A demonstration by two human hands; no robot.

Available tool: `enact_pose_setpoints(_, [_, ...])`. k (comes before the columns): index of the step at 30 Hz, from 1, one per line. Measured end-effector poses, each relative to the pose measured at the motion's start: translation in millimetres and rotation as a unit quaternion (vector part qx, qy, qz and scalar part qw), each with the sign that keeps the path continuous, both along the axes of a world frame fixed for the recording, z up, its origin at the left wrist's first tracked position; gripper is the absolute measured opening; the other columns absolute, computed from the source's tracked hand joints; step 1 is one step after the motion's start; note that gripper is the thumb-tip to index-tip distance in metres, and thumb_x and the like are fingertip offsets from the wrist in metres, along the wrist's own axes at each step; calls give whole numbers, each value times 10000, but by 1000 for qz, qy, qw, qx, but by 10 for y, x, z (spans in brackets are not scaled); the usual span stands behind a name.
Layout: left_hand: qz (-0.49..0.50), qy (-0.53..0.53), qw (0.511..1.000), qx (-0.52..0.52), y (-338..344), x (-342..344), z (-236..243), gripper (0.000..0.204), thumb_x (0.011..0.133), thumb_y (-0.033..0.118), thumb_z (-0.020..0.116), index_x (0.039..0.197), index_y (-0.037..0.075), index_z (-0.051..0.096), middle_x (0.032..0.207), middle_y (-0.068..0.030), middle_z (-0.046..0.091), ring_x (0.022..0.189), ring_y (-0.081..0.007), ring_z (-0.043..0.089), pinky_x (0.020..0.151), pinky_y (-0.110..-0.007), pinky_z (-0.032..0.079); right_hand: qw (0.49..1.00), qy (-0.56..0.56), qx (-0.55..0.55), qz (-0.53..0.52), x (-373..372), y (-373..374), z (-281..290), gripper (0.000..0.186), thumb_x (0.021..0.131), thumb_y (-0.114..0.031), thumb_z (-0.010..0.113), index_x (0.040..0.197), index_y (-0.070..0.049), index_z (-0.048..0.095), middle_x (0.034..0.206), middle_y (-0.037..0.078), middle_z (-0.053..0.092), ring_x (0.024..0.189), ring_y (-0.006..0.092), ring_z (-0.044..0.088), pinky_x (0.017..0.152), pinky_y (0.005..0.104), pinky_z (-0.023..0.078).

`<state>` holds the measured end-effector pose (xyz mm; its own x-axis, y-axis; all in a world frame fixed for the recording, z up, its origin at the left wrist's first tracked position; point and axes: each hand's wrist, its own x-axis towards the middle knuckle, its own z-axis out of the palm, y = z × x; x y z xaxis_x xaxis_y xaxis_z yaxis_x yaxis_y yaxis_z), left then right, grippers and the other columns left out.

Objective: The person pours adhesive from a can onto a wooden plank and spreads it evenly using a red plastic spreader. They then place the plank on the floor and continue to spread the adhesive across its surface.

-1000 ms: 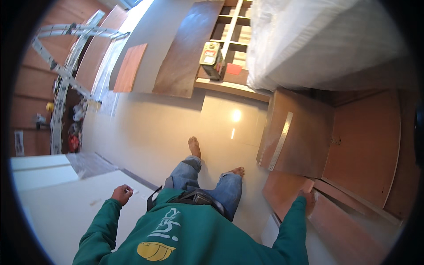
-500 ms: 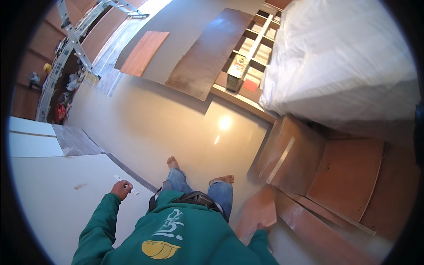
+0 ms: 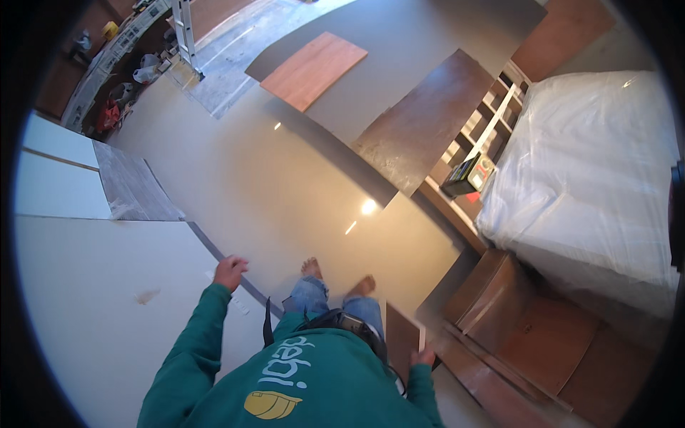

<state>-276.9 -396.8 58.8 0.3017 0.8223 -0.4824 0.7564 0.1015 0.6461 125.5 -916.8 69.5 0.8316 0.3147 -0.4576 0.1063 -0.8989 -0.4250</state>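
My left hand [image 3: 230, 273] is raised over the right edge of a large white panel [image 3: 93, 299]. Its fingers are half bent and a little apart, with nothing visible in them. A small white strip [image 3: 240, 305] lies on the panel just below that hand. Low at my right side, my right hand [image 3: 424, 355] is closed on the edge of a brown wooden board [image 3: 404, 337]. The board stands tilted beside my right leg, and part of it is hidden behind my body.
An opened brown cabinet box [image 3: 492, 292] and long boards [image 3: 478, 360] lie at the right. A plastic-wrapped mattress [image 3: 585, 171] sits beside a slatted frame holding a tin [image 3: 467, 176]. Ahead are a dark sheet [image 3: 428, 121], a reddish board [image 3: 314, 70] and a ladder [image 3: 184, 36].
My left hand has lifted and moved right and forward, away from the white strip. My right hand still grips the board, now turned more edge-on. My view has shifted left.
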Motion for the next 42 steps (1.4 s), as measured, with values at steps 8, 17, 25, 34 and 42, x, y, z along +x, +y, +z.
enact_pose_setpoints(8, [-191,-81,953,-220,-359,2085,546,770,927,660,609,1245,-38,673,1152,-247,696,1033,-422,678,892,-445,518,973,31,11,227,104,2806,79,591,787,-73,668,1367,-180,633,1011,269,710,933,479,680,858,522,560])
enact_pose_setpoints(17, [84,-48,995,23,90,2381,1014,501,955,437,619,945,-59,685,855,-210,711,769,-359,685,715,-438,533,902,108,218,358,-849,4603,357,693,851,-149,646,1483,22,419,1378,288,580,1177,458,618,1005,502,518])
enact_pose_setpoints(25, [174,-24,984,27,929,1318,2186,347,959,280,551,778,-4,635,646,-70,607,483,-136,542,467,-287,438,548,557,471,410,-1058,5300,1229,761,1046,-407,421,1643,-23,147,1709,238,93,1597,361,-39,1279,479,4])
enact_pose_setpoints(34, [235,54,970,34,930,785,3632,307,939,295,591,876,-5,609,692,-61,594,540,-132,526,490,-282,407,652,227,612,386,-2292,6467,642,564,990,-323,592,1491,-76,519,1563,152,473,1500,344,334,1250,493,221])
enact_pose_setpoints(42, [327,97,928,149,1151,458,3760,319,948,304,624,764,70,509,637,18,464,530,-79,385,481,-258,315,876,202,108,425,-2327,5996,-521,441,1089,-338,397,1432,-101,539,1498,200,516,1397,344,461,1153,534,364])
